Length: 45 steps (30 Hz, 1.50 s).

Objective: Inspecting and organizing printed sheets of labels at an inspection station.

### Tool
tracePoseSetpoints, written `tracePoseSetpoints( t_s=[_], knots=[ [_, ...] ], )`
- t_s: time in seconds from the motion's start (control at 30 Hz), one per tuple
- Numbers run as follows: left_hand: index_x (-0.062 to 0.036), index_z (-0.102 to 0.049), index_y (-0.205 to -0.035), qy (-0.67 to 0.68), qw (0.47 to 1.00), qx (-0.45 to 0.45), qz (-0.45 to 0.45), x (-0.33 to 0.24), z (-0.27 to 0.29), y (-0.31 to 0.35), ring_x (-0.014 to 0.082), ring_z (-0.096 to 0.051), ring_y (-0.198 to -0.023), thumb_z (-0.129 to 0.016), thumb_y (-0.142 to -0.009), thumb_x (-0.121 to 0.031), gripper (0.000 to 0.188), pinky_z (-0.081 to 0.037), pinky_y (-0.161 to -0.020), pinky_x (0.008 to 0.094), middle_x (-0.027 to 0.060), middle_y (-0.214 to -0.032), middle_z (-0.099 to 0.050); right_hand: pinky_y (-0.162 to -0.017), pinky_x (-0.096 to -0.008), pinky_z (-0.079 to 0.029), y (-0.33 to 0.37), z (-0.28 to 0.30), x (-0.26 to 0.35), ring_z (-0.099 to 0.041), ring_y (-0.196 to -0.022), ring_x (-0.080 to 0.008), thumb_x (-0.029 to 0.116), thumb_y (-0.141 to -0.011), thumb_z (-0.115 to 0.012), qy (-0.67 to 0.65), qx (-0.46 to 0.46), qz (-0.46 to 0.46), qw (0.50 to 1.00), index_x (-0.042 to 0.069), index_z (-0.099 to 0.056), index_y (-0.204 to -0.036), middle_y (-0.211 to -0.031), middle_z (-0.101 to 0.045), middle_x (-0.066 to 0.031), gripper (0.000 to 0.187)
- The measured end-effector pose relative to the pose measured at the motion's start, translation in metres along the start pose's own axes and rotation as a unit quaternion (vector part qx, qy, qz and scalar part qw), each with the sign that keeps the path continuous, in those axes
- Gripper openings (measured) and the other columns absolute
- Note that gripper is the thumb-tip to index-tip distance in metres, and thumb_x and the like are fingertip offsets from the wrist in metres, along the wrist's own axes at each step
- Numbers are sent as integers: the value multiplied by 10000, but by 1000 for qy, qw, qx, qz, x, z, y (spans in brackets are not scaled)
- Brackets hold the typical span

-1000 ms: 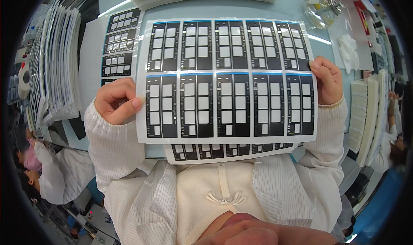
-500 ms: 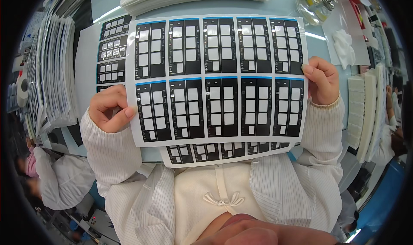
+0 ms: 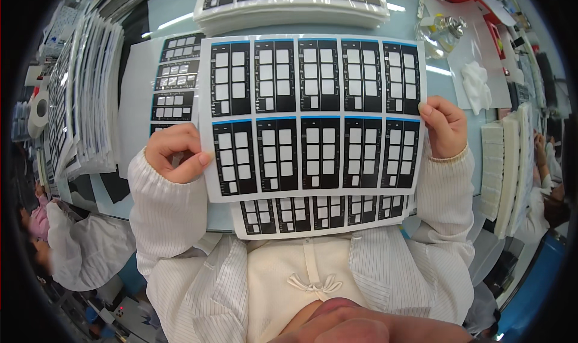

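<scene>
A white sheet of printed labels (image 3: 313,115) stretches between my hands. It carries two rows of black panels with white squares and blue top edges. My left hand (image 3: 179,153) pinches its left edge, thumb on top. At the right edge my right hand (image 3: 444,126) grips the sheet between thumb and curled fingers. Beneath it, nearer my body, a stack of similar sheets (image 3: 325,215) partly shows; the held sheet covers the rest. To the left behind it lies another printed sheet (image 3: 174,106) with black panels.
A thick stack of printed sheets (image 3: 295,19) stands at the far side. Tall piles of sheets (image 3: 90,96) are at left, beside a tape roll (image 3: 38,111). At right are a glass bottle (image 3: 438,35), a crumpled white cloth (image 3: 475,87) and white blocks (image 3: 503,168). A person in white (image 3: 90,247) sits at lower left.
The held sheet has sunk lower and looks smaller and flatter. Both hands still pinch its edges; the left has shifted right. The surroundings have shifted somewhat in view.
</scene>
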<state>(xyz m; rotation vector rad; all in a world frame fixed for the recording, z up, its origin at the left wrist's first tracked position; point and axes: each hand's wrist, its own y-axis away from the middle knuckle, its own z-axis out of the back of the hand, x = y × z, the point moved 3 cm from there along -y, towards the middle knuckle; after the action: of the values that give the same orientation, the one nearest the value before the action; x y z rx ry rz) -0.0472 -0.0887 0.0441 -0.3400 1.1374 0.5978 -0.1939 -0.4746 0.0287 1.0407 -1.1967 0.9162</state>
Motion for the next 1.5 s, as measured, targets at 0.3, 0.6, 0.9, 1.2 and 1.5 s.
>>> tracePoseSetpoints(
  t_s=[0.3,0.6,0.9,1.2,1.5],
  knots=[
    [31,-572,-640,-1,990,-120,70,-15,-16,1,90,-448,-530,-664,-748,-82,181,-344,-490,239,44,-616,-514,-544,-133,-320,-17,-11,12,-499,-673,-7,133,-909,-515,-18,-51,71,996,-10,-578,-1058,-823,-607,16,215],
    [1,-638,-822,80,964,-199,156,-11,-8,5,89,-424,-569,-511,-909,-195,249,-370,-547,235,7,-618,-464,-680,-160,-434,-136,-29,81,-550,-757,-33,135,-900,-547,-4,-56,190,980,-6,-583,-1022,-856,-596,8,191],
    [-15,-654,-852,2,980,-137,141,-23,-4,5,105,-474,-599,-499,-916,-190,243,-409,-579,245,35,-666,-527,-583,-223,-469,-242,-18,54,-594,-654,-99,121,-875,-564,-40,-68,76,994,-48,-609,-964,-797,-635,-51,196],
    [-20,-661,-866,-34,986,-108,123,-20,-6,2,115,-514,-614,-538,-901,-193,216,-434,-592,252,59,-717,-580,-474,-217,-419,-250,-20,54,-559,-560,-96,142,-848,-591,60,-120,31,990,-60,-625,-982,-744,-631,-50,244],
    [-18,-656,-875,-64,971,-128,190,-24,-6,-1,131,-526,-612,-536,-894,-215,231,-451,-611,271,54,-719,-601,-518,-219,-413,-231,-10,61,-535,-570,-92,268,-816,-654,289,-166,67,941,8,-675,-926,-721,-631,-40,284]
  ],
)
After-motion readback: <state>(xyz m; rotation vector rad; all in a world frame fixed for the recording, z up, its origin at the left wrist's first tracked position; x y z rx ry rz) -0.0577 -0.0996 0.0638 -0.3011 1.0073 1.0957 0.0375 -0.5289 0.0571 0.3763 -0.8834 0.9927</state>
